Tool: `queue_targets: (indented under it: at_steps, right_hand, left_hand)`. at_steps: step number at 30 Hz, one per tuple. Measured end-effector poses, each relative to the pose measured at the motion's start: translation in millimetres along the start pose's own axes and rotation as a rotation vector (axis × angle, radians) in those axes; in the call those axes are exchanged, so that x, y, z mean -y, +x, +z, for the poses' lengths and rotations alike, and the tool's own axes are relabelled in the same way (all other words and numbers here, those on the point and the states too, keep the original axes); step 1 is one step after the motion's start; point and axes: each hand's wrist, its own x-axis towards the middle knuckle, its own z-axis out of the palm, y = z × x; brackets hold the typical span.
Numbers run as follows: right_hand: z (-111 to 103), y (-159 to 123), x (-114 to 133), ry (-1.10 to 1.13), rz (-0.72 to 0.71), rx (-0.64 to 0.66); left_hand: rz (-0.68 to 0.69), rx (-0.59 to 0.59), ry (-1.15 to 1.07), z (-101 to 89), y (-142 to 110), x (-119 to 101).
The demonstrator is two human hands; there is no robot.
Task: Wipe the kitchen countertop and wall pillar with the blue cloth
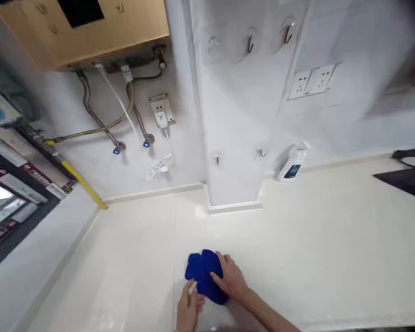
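Here's the blue microfiber cloth (204, 274), bunched on the white countertop (124, 258), its long axis slanting from lower right to upper left. The right hand (231, 276) is on top of it, fingers open and pressing down, while the left hand (188, 306) sits at the near edge, grip impossible to call from here.

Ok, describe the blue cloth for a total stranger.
On the cream countertop, in front of the white wall column, lies a bunched blue cloth. The person's left hand and right hand touch it, and nothing else on the counter is that blue.
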Motion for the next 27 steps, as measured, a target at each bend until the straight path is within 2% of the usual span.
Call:
queue_targets:
  at_steps: [5,9,11,15,17,19,21,23,25,27]
  right_hand:
    - [4.4,-0.6,14.4,-0.174,-0.014,0.042]
    - [-1.9,13.2,14.8,-0.133,-0.043,0.093]
    - [-10.4,19.5,12.5,0.069,-0.032,0.096]
    - [-31.4,20.7,21.9,0.778,-0.037,0.214]
    - [-39.0,17.2,36.6,1.058,-0.052,0.250]
    - [-42.5,14.2,53.0,1.193,-0.054,0.260]
    - [-41.2,13.1,65.5,1.164,-0.084,0.256]
    - [-35.8,13.2,71.3,0.994,-0.147,0.233]
    - [-28.8,13.7,70.8,0.804,-0.214,0.213]
    - [-23.5,15.4,66.5,0.712,-0.255,0.221]
  left_hand:
    - [0.036,-0.075,-0.038,-24.7,6.7,4.2]
    - [0.020,-0.093,-0.196,-22.1,21.5,24.2]
    - [0.018,-0.090,-0.255,-16.0,27.8,31.5]
    - [-0.088,-0.059,-0.501,-8.0,28.5,24.4]
    - [-0.164,0.062,-0.686,-10.1,23.0,9.1]
    - [-0.161,0.207,-0.843,-15.4,17.3,-10.0]
    - [-0.094,0.249,-0.910,-20.8,14.8,-27.5]
    - [-0.025,0.145,-0.850,-24.9,16.0,-38.7]
    - [0.041,0.004,-0.677,-29.1,18.7,-42.4]
    - [0.124,-0.092,-0.502,-36.1,20.1,-40.7]
